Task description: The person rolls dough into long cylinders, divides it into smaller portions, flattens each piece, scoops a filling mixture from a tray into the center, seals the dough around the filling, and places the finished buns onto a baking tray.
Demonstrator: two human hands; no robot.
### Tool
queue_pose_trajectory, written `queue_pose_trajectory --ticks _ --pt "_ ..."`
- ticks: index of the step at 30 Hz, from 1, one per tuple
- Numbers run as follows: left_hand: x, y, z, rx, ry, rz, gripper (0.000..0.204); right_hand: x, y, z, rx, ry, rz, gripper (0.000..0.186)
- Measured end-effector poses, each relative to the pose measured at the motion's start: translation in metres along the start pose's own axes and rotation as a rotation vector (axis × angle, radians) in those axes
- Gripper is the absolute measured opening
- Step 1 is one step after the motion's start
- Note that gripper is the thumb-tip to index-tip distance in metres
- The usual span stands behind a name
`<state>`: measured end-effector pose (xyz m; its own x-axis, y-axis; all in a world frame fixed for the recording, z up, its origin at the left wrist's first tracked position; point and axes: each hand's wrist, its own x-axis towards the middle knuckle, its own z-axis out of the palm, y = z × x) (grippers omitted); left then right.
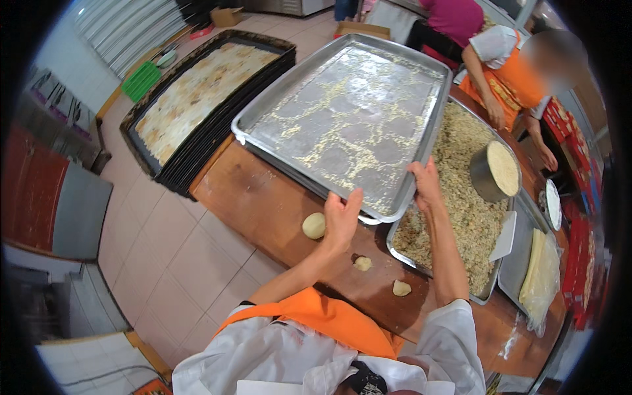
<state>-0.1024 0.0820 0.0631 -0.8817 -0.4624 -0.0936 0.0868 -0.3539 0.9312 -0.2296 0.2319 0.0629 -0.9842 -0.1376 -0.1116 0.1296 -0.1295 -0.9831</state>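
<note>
Head view: we see a large metal tray [340, 100] near the far end of the wooden bench [247, 197], its floor strewn with pale crumbs around rounded, barer patches. The left hand [342, 220] is clamped on the near rim, and the right hand [426, 183] is clamped close to the near right corner, each with its thumb uppermost. We judge the step in hand to be a two-handed lift or shift of this tray; the next move calls for a firm, level grip, with the right corner kept clear of the crumbly mixture [454, 204] and the round metal pot [486, 172] beside it. On the near side of the bench we note a smooth dough ball [314, 226] and two smaller dough scraps [363, 263].

Several points escape us. The fingers under the rim are hidden, and we cannot tell whether the tray's weight lies on the hands or on what is beneath; a further rim shows there, mostly covered. The tray also overlaps part of the mixture. A person in an orange apron [510, 79], at upper right, has a blurred head, and another in pink [454, 20] is cut off above.
</note>
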Motion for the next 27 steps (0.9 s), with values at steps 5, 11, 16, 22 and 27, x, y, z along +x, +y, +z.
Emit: queue_pose_trajectory --ticks 5,11,16,22,27 --pt "0.005 -0.002 -0.018 0.131 -0.111 -0.039 0.031 0.003 -0.01 -0.013 -0.52 -0.073 0.013 0.031" --pt "0.006 0.012 -0.032 0.441 -0.186 -0.198 0.041 0.01 -0.016 -0.024 -1.14 -0.119 -0.009 0.066" --pt "0.002 0.013 -0.044 0.381 -0.253 -0.228 0.039 -0.008 -0.047 -0.028 -0.91 -0.164 -0.018 0.048" --pt "0.004 -0.004 -0.139 0.452 0.049 -0.02 0.036 -0.001 -0.154 -0.107 -0.867 0.117 -0.473 0.022" --pt "-0.001 -0.02 -0.154 0.552 0.108 0.058 0.037 0.027 -0.173 -0.21 -1.526 0.236 -0.394 0.026"
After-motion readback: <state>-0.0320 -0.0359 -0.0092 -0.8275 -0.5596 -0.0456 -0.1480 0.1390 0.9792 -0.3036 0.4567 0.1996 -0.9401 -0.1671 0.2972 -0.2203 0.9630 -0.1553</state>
